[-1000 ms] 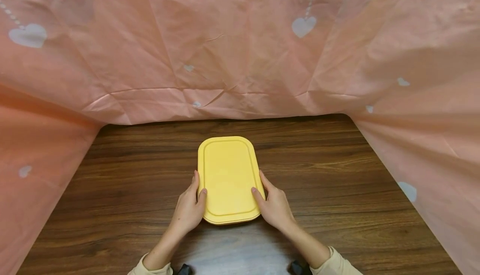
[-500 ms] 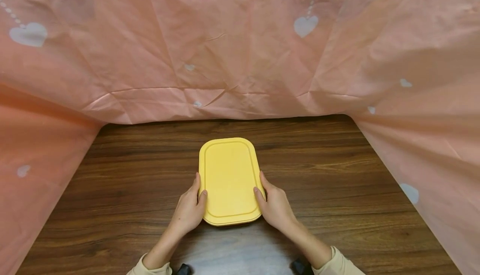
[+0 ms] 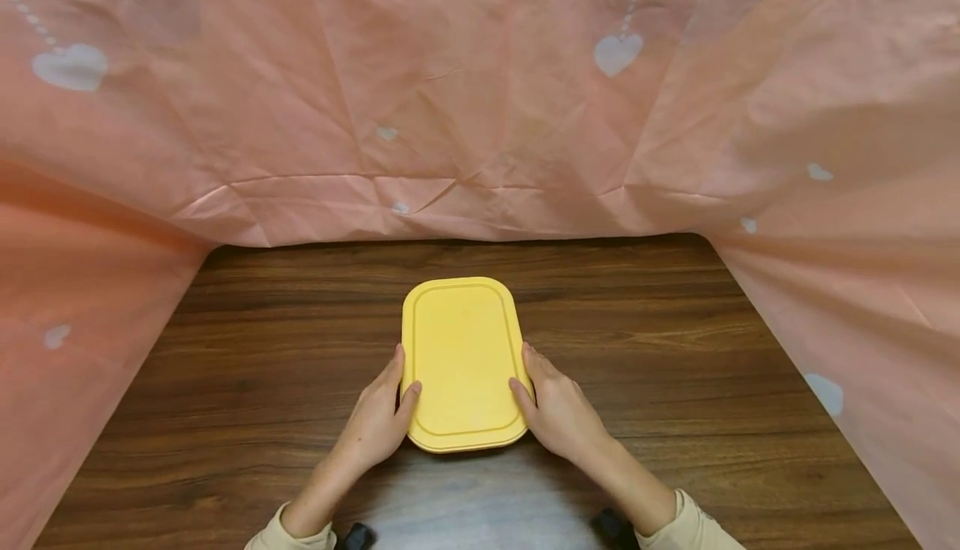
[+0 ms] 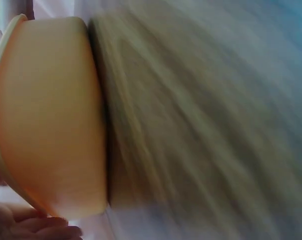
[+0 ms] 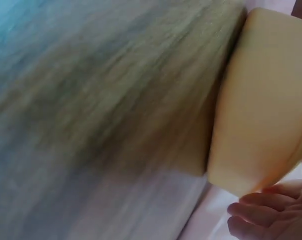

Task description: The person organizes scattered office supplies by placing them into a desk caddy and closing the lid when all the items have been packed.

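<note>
A yellow rectangular container with rounded corners and a matching lid stands on the wooden table, its long side pointing away from me. My left hand holds its left side near the front, thumb on the lid's edge and fingers along the side. On the right, my right hand grips it the same way. Both wrist views show the container's deep smooth side wall on the table, with curled fingertips under the lid's rim. Its inside is hidden by the lid.
The dark wood-grain table extends on both sides of the container. A pink curtain with white hearts encloses the back and both sides. Black wrist straps show partly at the bottom, by the beige sleeves.
Both hands keep their hold on the container. The head view has shifted slightly, so everything sits a little differently in the frame; forearms have spread slightly apart.
</note>
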A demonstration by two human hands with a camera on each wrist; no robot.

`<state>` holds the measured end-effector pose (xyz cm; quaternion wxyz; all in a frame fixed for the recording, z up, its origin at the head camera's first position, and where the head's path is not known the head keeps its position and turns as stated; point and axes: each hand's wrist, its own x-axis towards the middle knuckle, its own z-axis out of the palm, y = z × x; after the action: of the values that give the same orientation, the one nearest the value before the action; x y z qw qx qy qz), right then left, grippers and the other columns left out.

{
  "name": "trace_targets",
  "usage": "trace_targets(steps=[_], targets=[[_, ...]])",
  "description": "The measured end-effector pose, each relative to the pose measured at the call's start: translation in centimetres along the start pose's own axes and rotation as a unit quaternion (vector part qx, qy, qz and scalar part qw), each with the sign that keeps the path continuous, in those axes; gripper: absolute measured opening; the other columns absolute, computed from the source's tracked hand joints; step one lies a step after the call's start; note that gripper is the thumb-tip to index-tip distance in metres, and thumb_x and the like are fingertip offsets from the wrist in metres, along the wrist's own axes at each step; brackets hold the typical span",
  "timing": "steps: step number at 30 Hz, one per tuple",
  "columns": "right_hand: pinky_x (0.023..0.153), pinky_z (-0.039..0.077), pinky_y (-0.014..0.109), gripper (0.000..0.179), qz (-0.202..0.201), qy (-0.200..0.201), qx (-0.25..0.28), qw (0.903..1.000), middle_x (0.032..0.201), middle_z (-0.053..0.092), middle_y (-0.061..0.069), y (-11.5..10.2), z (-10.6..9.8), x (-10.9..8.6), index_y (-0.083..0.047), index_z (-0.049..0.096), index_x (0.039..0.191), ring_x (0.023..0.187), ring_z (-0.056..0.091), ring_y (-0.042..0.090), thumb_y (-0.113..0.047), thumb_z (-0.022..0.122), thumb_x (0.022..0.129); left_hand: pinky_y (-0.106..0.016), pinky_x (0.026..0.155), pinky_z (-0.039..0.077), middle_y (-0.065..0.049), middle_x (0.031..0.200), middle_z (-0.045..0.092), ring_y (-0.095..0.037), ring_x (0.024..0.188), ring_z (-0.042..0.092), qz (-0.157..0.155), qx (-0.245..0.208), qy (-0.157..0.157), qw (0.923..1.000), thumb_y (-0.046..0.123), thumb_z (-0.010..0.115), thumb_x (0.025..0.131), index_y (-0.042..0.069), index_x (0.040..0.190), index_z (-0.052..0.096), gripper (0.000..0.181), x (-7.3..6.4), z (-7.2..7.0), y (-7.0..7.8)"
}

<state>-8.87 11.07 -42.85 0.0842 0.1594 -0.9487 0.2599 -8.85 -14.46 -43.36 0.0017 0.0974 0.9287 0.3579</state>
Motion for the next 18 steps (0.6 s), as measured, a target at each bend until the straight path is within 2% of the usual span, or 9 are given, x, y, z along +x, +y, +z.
trace_targets(steps=[5,11,15,18], targets=[[0.112,0.038,0.051,0.067,-0.027,-0.041,-0.002,0.9988,0.153,0.036,0.021,1.0,-0.3,0.4,0.005,0.032,0.148,0.140,0.039,0.035,-0.034,0.055,0.098,-0.055,0.117,0.027,-0.011,0.163,0.012,-0.033,0.149,0.018,0.029,0.014,-0.020,0.9993,0.045,0.052,0.098,0.003,0.154,0.015,0.079,-0.1,-0.5,-1.0],[0.115,0.031,0.054,0.074,-0.067,-0.101,-0.022,0.9924,0.159,0.026,0.014,2.2,-1.2,1.6,-0.003,0.027,0.152,0.146,0.030,0.032,-0.048,0.050,0.098,-0.055,0.118,0.025,-0.006,0.162,0.018,-0.030,0.150,0.017,0.074,0.053,-0.031,0.9954,0.058,0.053,0.092,0.009,0.154,0.022,0.085,0.4,-1.1,-2.0],[0.115,0.030,0.056,0.097,-0.092,-0.145,-0.032,0.9847,0.161,0.021,0.012,2.8,-2.0,2.1,-0.006,0.023,0.154,0.147,0.027,0.032,-0.064,0.059,0.084,-0.050,0.120,0.023,-0.007,0.161,0.021,-0.028,0.149,0.021,0.097,0.077,-0.042,0.9915,0.061,0.059,0.087,0.008,0.153,0.023,0.092,0.7,-1.6,-2.1],[0.113,0.033,0.057,0.113,-0.110,-0.166,-0.034,0.9794,0.161,0.021,0.014,3.0,-2.7,2.4,-0.005,0.023,0.154,0.144,0.031,0.034,-0.068,0.066,0.070,-0.048,0.121,0.023,-0.009,0.160,0.024,-0.028,0.148,0.025,0.112,0.101,-0.047,0.9874,0.060,0.064,0.083,0.006,0.152,0.026,0.096,0.9,-2.2,-1.9]])
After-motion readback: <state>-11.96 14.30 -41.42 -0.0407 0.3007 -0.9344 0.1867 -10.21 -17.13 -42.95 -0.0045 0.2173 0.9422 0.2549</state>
